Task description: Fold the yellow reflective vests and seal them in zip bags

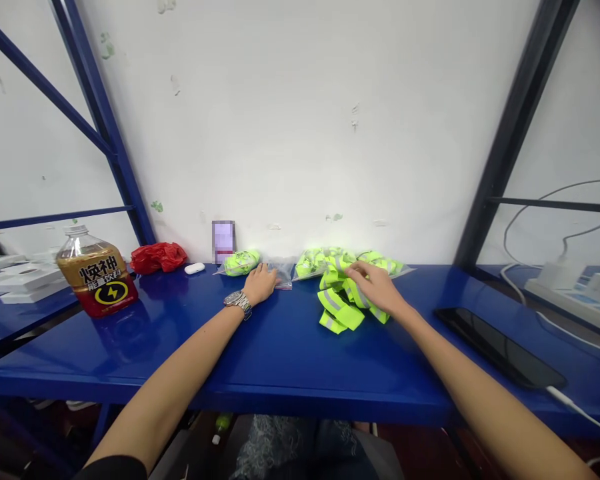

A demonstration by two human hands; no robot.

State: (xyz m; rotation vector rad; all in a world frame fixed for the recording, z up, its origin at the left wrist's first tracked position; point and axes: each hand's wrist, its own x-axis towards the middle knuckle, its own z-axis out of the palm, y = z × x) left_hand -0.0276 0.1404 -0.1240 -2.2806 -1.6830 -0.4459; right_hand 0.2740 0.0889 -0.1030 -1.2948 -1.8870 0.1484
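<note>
A loose, crumpled fluorescent yellow reflective vest [343, 310], made of bands with grey stripes, lies on the blue table [290, 360]. My right hand [375, 287] has thumb and fingers closed on its upper part. My left hand [260, 283], with a metal watch at the wrist, rests palm down with fingers laid out at the edge of a clear plastic bag [283, 272]. Left of those fingers sits a bagged, rolled yellow vest [242, 262]. More bagged yellow vests [313, 261] lie against the wall behind the loose one, partly covered by it.
A large drink bottle [97, 273], a red plastic bag [159, 257] and a white case [195, 268] stand to the left. A blurred phone-like panel [223, 241] leans on the wall. At right lie a black phone [500, 347] on a cable and a power strip [575, 297].
</note>
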